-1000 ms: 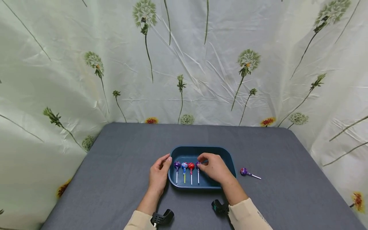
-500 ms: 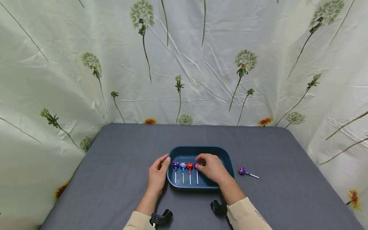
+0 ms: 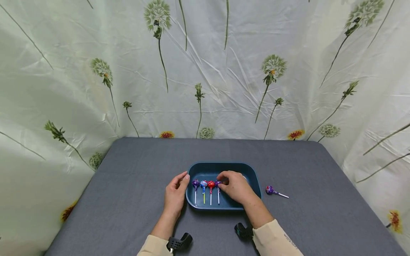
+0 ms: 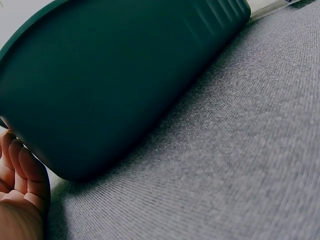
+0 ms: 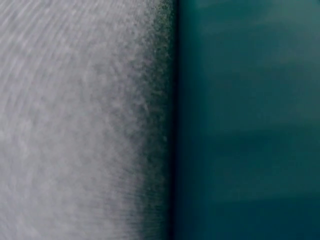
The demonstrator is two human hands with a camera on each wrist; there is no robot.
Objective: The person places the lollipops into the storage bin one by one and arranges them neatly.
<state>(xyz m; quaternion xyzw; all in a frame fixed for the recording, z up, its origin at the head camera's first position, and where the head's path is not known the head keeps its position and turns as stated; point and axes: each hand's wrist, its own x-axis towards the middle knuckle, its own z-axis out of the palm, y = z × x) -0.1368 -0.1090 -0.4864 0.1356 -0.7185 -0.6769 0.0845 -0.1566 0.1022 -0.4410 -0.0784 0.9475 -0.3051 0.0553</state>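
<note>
In the head view a dark blue tray (image 3: 224, 206) holds a row of lollipops with their sticks toward the person: a purple one (image 3: 195, 183) at the left, then a blue one (image 3: 204, 184) with a yellow stick, and a red one (image 3: 211, 185). At the row's right end my right hand (image 3: 237, 186) pinches another purple lollipop (image 3: 218, 192) by its wrapped head, partly hidden by the fingers. My left hand (image 3: 174, 195) grips the tray's left edge, thumb at the rim. The left wrist view shows its curled fingers (image 4: 31, 172) against the tray's outer wall.
One more purple lollipop (image 3: 270, 190) lies on the grey table (image 3: 144, 170) to the right of the tray. A curtain with a dandelion print (image 3: 224, 71) hangs behind the table and along its sides. Only tray wall and table cloth show in the right wrist view.
The purple lollipop under my right hand has shifted very slightly left toward the red one. My left hand keeps its place on the tray. The head view has shifted a little.
</note>
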